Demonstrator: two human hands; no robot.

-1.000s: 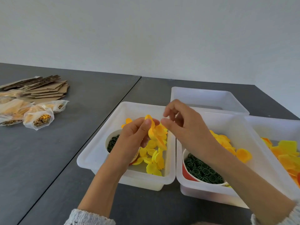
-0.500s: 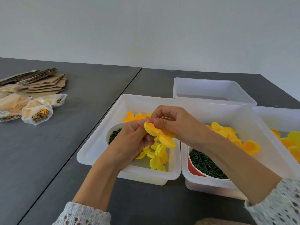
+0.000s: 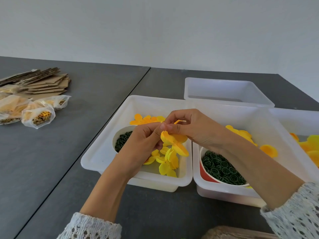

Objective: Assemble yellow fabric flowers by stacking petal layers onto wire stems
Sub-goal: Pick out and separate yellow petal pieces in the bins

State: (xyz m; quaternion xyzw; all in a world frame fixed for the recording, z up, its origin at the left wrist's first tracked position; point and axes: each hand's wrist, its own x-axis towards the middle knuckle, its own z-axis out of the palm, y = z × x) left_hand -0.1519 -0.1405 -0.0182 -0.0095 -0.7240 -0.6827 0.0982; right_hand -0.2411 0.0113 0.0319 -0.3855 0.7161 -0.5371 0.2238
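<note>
Best done by keeping layers pinched flat and centred, sliding them on squarely. Left hand (image 3: 146,140) and right hand (image 3: 191,128) both pinched the yellow petal layers (image 3: 174,140), held between the fingertips, above the near-left white bin (image 3: 103,152). Wire stem too hidden to tell.

No readable text, labels, brands or numbers on anything in view.

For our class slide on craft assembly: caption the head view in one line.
Both hands pinch a yellow petal layer above a white bin of loose petals.
</note>
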